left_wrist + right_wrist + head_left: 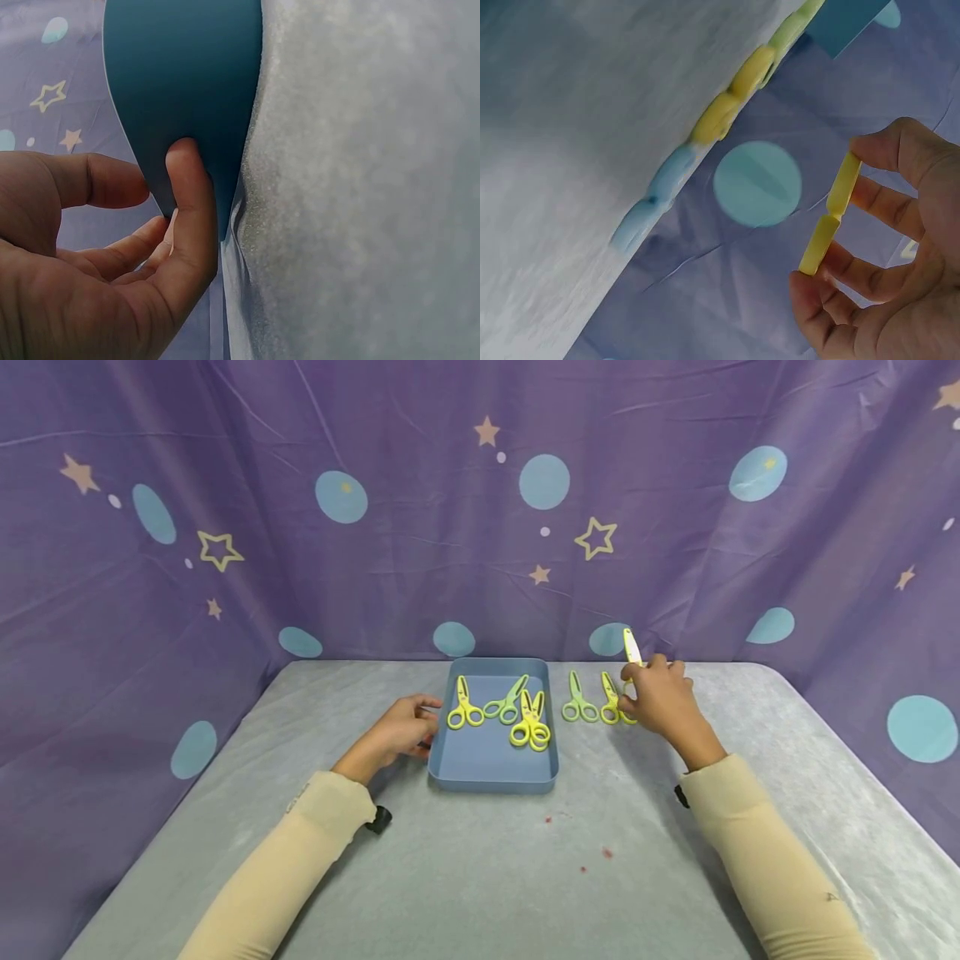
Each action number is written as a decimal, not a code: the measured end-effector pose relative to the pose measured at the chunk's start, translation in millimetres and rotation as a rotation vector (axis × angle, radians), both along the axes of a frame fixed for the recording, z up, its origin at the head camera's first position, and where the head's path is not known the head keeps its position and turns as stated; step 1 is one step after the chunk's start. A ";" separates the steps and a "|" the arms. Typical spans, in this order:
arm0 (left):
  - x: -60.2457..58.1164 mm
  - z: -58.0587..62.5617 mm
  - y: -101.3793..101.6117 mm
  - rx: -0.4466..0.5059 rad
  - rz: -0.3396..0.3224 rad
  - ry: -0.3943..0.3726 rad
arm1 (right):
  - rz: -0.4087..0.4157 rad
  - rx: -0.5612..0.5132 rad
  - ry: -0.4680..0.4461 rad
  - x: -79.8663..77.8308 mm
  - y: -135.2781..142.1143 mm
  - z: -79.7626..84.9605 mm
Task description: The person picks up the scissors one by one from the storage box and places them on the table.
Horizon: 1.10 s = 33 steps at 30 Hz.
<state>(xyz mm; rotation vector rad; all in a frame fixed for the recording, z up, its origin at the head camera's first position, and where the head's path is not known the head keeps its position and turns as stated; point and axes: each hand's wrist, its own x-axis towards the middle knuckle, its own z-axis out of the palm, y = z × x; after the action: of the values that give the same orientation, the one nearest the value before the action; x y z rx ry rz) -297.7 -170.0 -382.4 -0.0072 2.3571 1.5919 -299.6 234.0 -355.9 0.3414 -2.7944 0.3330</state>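
Observation:
My right hand (662, 697) pinches yellow scissors (844, 184) by the handles, between thumb and fingertips, raised over the table with the blades pointing up. Below it lie a yellow pair (609, 693) and, to its left, a green pair (576, 697). Blue scissors handles (660, 191) show beside the yellow ones in the right wrist view; in the head view my hand hides them. My left hand (405, 727) rests its fingertips against the left wall of a blue tray (491, 785). Inside are yellow scissors (465, 717), a green pair (502, 708) and more yellow scissors (530, 733).
A pale grey cloth (480, 877) covers the table, with a few small red spots (607, 853) in front of the tray. Behind and on both sides hangs a purple curtain (420, 568) with stars and blue ovals, right at the table's far edge.

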 end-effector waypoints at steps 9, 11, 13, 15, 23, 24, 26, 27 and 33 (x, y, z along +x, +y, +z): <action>1.1 0.0 -0.3 -0.007 -0.005 0.005 | -0.054 -0.013 -0.052 -4.9 28.0 -5.9; 1.4 0.1 -0.3 -0.006 -0.009 0.006 | -0.062 -0.013 -0.062 -5.5 32.0 -6.6; 1.8 -0.1 -0.4 -0.004 -0.010 0.007 | -0.071 -0.008 -0.074 -5.9 35.3 -7.2; 1.9 -0.4 -0.3 0.000 -0.010 0.008 | -0.083 -0.002 -0.081 -6.4 39.1 -8.1; 0.9 -1.1 0.0 0.005 -0.010 0.000 | -0.099 0.007 -0.143 -6.6 60.8 -10.1; 0.9 -0.6 0.1 0.006 -0.009 0.000 | -0.097 0.005 -0.154 -6.4 62.8 -9.9; 0.9 0.2 0.2 0.007 -0.004 0.000 | -0.093 0.002 -0.171 -5.9 66.3 -9.7; 1.0 0.6 0.2 0.006 -0.002 0.001 | -0.090 0.000 -0.179 -5.8 67.9 -9.8; 0.4 0.2 -0.5 0.010 -0.002 -0.003 | -0.074 -0.009 -0.212 -5.7 76.2 -12.1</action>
<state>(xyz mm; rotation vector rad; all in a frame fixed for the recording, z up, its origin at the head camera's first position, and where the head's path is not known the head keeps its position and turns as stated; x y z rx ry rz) -297.3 -170.5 -382.1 -0.0049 2.3463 1.6021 -305.4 310.2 -368.0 0.2100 -3.0020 0.3849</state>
